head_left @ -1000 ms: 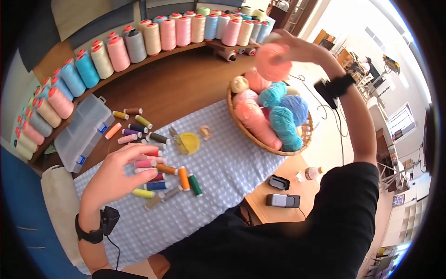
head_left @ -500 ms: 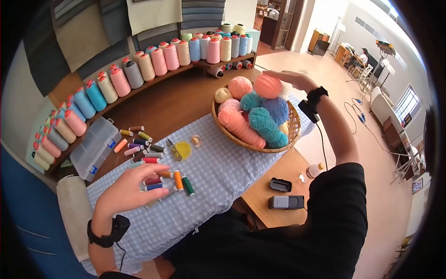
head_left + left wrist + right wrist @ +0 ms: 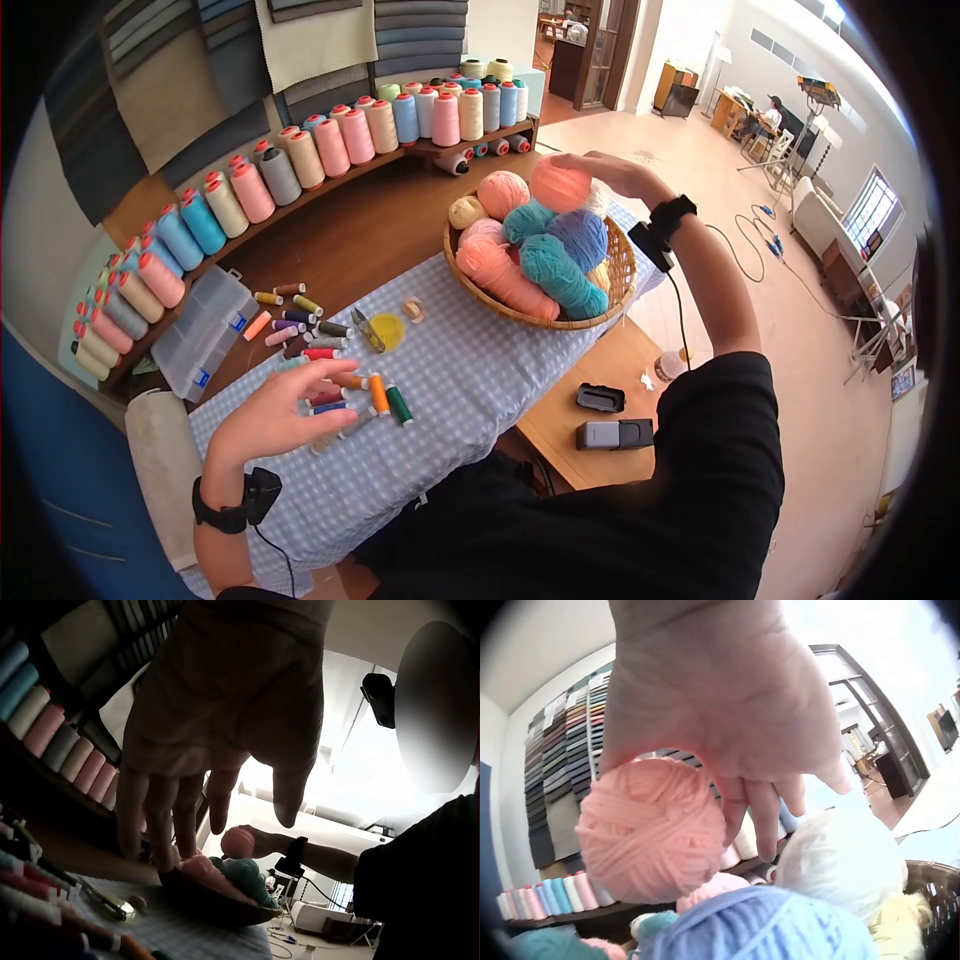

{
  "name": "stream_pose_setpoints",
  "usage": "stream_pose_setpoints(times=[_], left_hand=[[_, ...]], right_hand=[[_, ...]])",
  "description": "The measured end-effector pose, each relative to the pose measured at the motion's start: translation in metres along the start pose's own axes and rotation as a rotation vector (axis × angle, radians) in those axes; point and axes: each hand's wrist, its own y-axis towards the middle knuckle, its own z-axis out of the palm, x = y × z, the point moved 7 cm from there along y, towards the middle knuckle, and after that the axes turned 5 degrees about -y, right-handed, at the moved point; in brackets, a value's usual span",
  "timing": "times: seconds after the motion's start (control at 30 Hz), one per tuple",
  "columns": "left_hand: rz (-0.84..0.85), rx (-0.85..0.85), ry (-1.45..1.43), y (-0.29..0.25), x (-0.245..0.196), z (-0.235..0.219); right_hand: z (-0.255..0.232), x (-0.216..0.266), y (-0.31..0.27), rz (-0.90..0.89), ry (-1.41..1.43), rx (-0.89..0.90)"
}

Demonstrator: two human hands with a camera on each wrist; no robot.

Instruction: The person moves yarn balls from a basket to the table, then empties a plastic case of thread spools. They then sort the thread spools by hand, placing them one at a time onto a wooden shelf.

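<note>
My right hand (image 3: 615, 174) holds a coral ball of yarn (image 3: 560, 186) on top of the heap in a wicker basket (image 3: 622, 264). In the right wrist view, the ball sits between thumb and fingers, with white yarn (image 3: 844, 859) and blue yarn (image 3: 761, 930) close below. Teal yarn (image 3: 562, 275) and more coral yarn (image 3: 505, 278) fill the basket's near side. My left hand (image 3: 265, 412) hovers with spread fingers over small thread spools, partly hiding them. An orange spool (image 3: 379, 394) and a green spool (image 3: 399, 405) lie just beyond its fingertips.
Thread snips (image 3: 366, 328) lie beside a yellow disc (image 3: 388, 333) on the checked cloth (image 3: 440, 385). A clear plastic case (image 3: 205, 330) stands open at left. Large thread cones (image 3: 250, 190) line the curved shelf behind. A grey-black device (image 3: 614, 434) rests on the wooden surface at right.
My right hand has brought the coral ball down from above the basket onto the yarn heap. My left hand stays over the spools. The head view has shifted.
</note>
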Motion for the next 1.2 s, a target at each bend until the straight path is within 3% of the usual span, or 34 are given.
stream_pose_setpoints(times=[0.07, 0.1, 0.2, 0.27, 0.4, 0.57, 0.6, 0.67, 0.73, 0.8, 0.83, 0.87, 0.9, 0.93, 0.97, 1.1, 1.17, 1.2], left_hand=[[0.004, 0.007, -0.006, 0.001, 0.005, 0.001], [0.005, 0.023, -0.012, 0.001, 0.006, 0.002], [-0.046, 0.052, -0.015, 0.002, 0.001, 0.007], [-0.038, 0.056, -0.015, 0.001, 0.001, 0.011], [-0.049, 0.060, -0.014, -0.011, 0.008, 0.013], [-0.064, 0.059, -0.055, -0.016, 0.012, 0.010], [-0.054, 0.056, -0.057, -0.015, 0.013, 0.010], [-0.041, 0.048, -0.069, -0.014, 0.012, 0.013], [-0.037, 0.031, -0.085, -0.016, 0.013, 0.012], [-0.007, 0.001, -0.037, -0.024, 0.018, 0.008], [-0.029, -0.032, -0.064, -0.029, 0.025, 0.004], [-0.019, -0.043, -0.046, -0.034, 0.029, 0.000], [-0.013, -0.052, -0.030, -0.040, 0.033, -0.005], [0.050, -0.092, -0.023, -0.042, 0.041, -0.010], [0.011, -0.123, -0.045, -0.046, 0.048, -0.017], [-0.143, -0.160, -0.012, -0.054, 0.069, -0.033], [-0.203, -0.210, 0.039, -0.060, 0.087, -0.045], [-0.222, -0.337, 0.118, -0.067, 0.099, -0.060]], right_hand=[[0.011, 0.020, -0.004, -0.009, -0.147, 0.032], [0.021, 0.043, -0.013, -0.146, -0.195, 0.028], [0.055, 0.069, -0.010, -0.080, -0.393, 0.037], [0.074, 0.056, -0.002, 0.121, -0.651, 0.047], [0.080, 0.065, -0.005, 0.130, -0.597, 0.072], [0.080, 0.058, -0.001, -0.192, -0.457, -0.202], [0.079, 0.058, -0.006, -0.189, -0.462, -0.196], [0.067, 0.073, -0.026, -0.392, -0.551, -0.390], [0.044, 0.092, -0.071, -0.157, -0.607, -0.516], [0.030, 0.065, -0.108, 0.184, -0.910, -0.613], [0.031, 0.050, -0.132, 0.204, -0.864, -0.602], [0.033, 0.025, -0.148, 0.350, -0.862, -0.539], [0.044, -0.004, -0.162, 0.380, -0.568, -0.391], [0.057, -0.041, -0.173, 0.533, -0.345, -0.233], [0.071, -0.091, -0.185, 0.739, -0.087, -0.080], [0.123, -0.117, -0.189, 0.586, 0.697, -0.135], [0.133, -0.129, -0.170, 0.554, 0.827, -0.184], [0.135, -0.135, -0.162, 0.531, 0.961, -0.261]])
